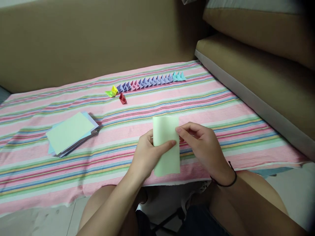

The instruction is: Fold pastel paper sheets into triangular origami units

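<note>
A pale green sheet of paper (166, 160), bent over on itself with a rounded left edge, is held upright over the front of the striped cloth. My left hand (150, 150) grips it from the left, thumb lying across the front and fingers behind. At the paper's right edge, my right hand (199, 139) pinches it between thumb and forefinger. Farther back stands a long row of small folded paper pieces (150, 81) in purple, pink and turquoise. Yellow-green folded pieces (112, 91) are at its left end, and a single dark red one (122, 98) sits just in front.
To the left lies a stack of paper sheets (71, 132), light green on top with blue and darker sheets below. A pink striped cloth (118, 131) covers the seat. A brown backrest (98, 39) rises behind, and brown cushions (251, 75) border the right side.
</note>
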A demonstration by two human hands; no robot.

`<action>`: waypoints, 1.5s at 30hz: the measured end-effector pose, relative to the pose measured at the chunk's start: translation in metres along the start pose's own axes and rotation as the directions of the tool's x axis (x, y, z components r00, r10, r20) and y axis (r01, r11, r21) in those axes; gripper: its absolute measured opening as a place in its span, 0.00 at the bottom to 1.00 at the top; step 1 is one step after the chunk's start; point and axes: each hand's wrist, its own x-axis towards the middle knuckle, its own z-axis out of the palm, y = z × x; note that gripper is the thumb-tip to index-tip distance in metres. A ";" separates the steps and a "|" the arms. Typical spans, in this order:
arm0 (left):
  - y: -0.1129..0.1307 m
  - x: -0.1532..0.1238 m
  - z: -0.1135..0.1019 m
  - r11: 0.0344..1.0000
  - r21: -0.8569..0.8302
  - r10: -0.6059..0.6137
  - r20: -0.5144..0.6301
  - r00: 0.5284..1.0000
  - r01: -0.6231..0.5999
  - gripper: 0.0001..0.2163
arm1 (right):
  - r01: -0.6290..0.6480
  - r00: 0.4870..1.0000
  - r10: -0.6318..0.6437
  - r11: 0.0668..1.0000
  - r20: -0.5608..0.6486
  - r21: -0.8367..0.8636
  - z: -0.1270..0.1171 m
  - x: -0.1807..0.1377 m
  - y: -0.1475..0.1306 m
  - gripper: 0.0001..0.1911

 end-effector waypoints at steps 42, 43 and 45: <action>-0.005 0.003 -0.002 0.993 -0.111 0.034 -0.097 0.995 -0.045 0.14 | -0.077 0.985 0.064 0.994 0.161 0.072 -0.001 0.001 0.005 0.06; -0.005 0.003 -0.002 0.994 -0.097 0.041 -0.101 0.994 -0.050 0.14 | -0.064 0.987 0.054 0.996 0.151 0.058 -0.001 0.001 0.005 0.06; -0.005 0.004 -0.002 0.995 -0.079 0.049 -0.097 0.994 -0.056 0.14 | -0.034 0.990 0.030 0.999 0.135 0.026 -0.001 0.001 0.003 0.07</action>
